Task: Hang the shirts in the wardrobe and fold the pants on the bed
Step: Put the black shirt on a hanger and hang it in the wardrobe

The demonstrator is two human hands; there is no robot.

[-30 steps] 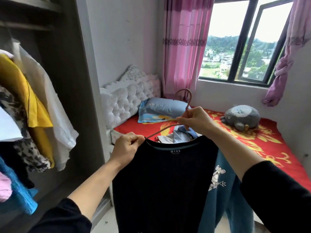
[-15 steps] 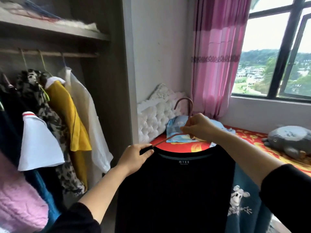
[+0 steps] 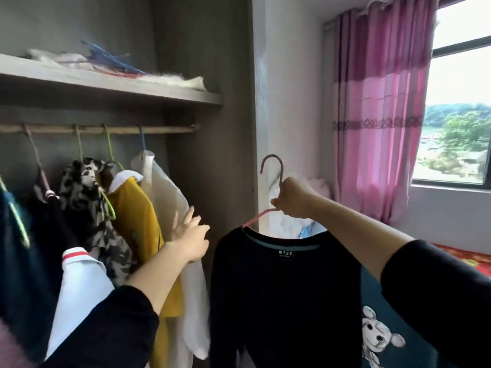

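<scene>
The grey shelf [image 3: 159,92] carries a blurred heap of white stuff [image 3: 172,79] near its front edge, and a bundle of thin blue and red wires [image 3: 114,61] lies further left. Under it, the rail [image 3: 164,129] bears hangers [image 3: 108,144] with a patterned garment [image 3: 85,197], a yellow shirt [image 3: 135,213] and a white shirt [image 3: 170,192]. A strip of red-covered bed [image 3: 462,254] shows far right.

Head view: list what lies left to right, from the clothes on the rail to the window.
From the left: leopard-print top → yellow shirt → white shirt → black shirt on its pink hanger → pink curtain → window.
</scene>
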